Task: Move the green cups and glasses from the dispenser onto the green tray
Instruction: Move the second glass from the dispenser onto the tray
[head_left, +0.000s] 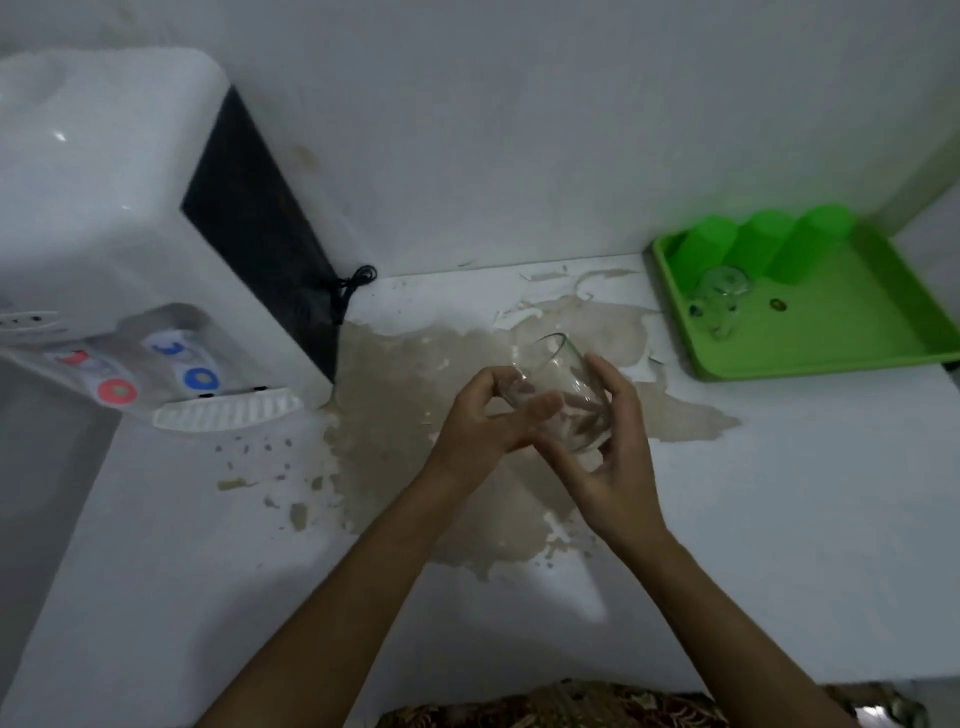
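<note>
Glass (563, 395), clear and unlabelled, is gripped between left hand (485, 415) and right hand (615, 447) above the counter's (753, 545) middle; green tray (831, 338) occupies its far right corner, open surface between.

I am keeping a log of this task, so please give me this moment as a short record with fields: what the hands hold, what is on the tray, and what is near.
held item: clear glass, tilted, above the counter
left hand: fingers around the glass's left side
right hand: fingers around its right side
green tray: at right, against the wall
on tray: three green cups in the back row, clear glasses in front of them
water dispenser: at left
counter: white, surface peeled in the middle
</note>
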